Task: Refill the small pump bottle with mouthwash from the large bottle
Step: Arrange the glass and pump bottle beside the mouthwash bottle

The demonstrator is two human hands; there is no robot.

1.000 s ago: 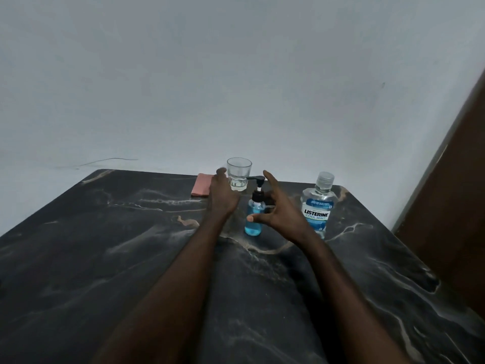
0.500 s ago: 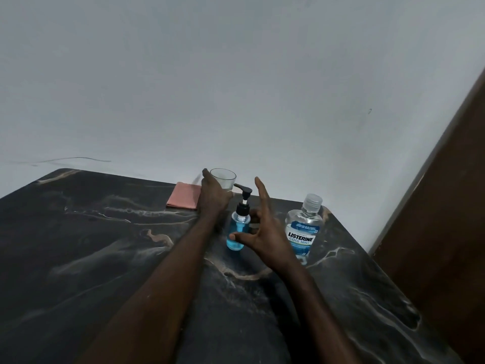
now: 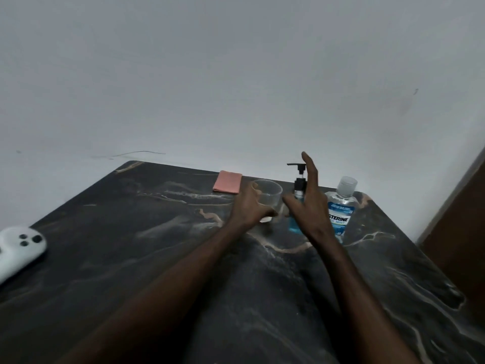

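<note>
The small pump bottle (image 3: pixel 294 227), with blue liquid and a black pump head, stands upright at the far middle of the dark marble table (image 3: pixel 157 258). My right hand (image 3: pixel 308 208) is against its right side and hides its middle; the fingers are straight and apart, the thumb crosses in front. To the right, touching nothing, stands the large Listerine bottle (image 3: pixel 341 216) with its clear cap on. My left hand (image 3: pixel 248 208) is wrapped around a clear glass (image 3: pixel 270 193) just left of the pump bottle.
A folded pink cloth (image 3: pixel 227 181) lies near the table's far edge, left of the glass. A white controller (image 3: pixel 18 248) rests at the table's left edge. A brown door (image 3: pixel 462 232) stands to the right, and a plain wall behind.
My left hand has closed around the glass, which now sits nearer and lower beside the pump bottle. My right hand has moved up against the pump bottle. The view has shifted.
</note>
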